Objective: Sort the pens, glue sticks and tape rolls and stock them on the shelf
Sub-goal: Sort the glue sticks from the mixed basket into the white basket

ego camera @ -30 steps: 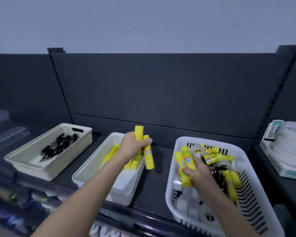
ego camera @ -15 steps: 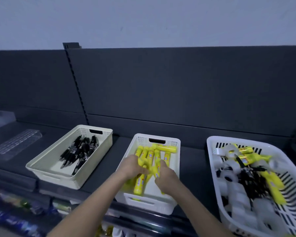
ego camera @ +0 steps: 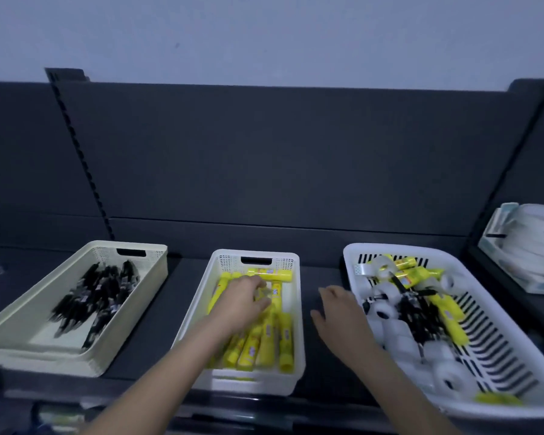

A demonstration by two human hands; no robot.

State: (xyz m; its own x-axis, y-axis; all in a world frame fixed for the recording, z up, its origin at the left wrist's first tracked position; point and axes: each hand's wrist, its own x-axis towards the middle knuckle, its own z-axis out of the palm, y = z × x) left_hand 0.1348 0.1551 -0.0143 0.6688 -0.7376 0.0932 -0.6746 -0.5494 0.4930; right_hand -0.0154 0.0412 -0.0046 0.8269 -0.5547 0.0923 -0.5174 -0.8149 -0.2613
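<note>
Nearest, both forearms cross the front edge of the shelf. The left hand lies inside the white bin, its fingers bent down onto the glue sticks. Blur hides whether they grip one. Sticks cover the bin floor beneath and nearer than those fingers. The bin's walls stand close on either side, so the open room is above.

The right hand hovers over the bare strip of shelf between that bin and the slotted basket, its fingers loosely spread and holding nothing. The basket's rim runs just beside them on their outer side. Inside it, tape rolls, loose glue sticks and unsorted pens lie tangled together.

Outward of the left fingers, across a dark gap of shelf, a cream bin holds black pens.

Beyond all the fingers a band of bare shelf runs to the upright back panel. Far off past the basket, large white rolls sit in a pale tray.
</note>
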